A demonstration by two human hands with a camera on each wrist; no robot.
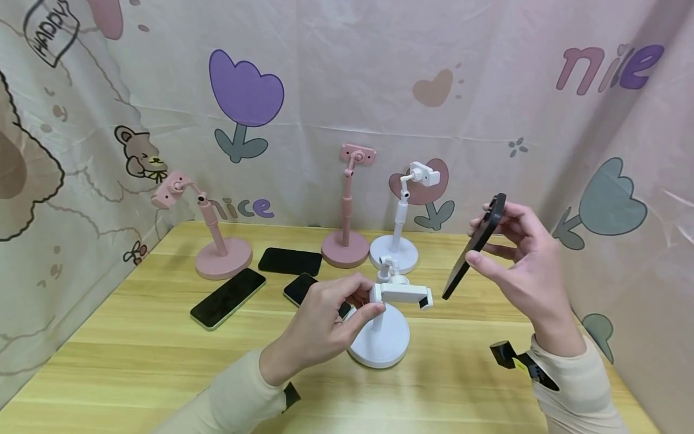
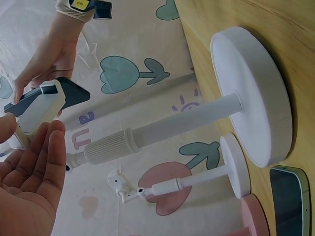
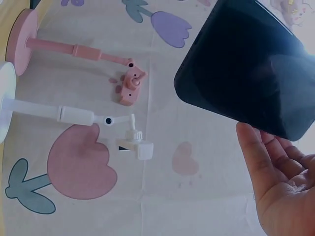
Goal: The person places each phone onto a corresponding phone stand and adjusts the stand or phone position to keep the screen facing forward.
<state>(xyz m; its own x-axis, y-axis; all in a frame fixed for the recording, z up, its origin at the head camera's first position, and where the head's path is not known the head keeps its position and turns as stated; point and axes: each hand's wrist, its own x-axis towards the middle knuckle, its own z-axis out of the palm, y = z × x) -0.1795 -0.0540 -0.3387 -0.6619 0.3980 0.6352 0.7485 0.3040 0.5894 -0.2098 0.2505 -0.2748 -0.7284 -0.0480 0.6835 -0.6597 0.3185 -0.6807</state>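
Here, black phone outside the nearer white clamp, both in hands

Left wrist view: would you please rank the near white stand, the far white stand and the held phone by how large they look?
1. Near white stand
2. Far white stand
3. Held phone, partly hidden behind the near white stand's holder

I see a pale curtain printed with a purple tulip at eleven o'clock and pink-to-purple lettering at two. My table shows yellow wood grain at six; the near stand at five is plain white, the far stand at nine pink, the phone at three black.
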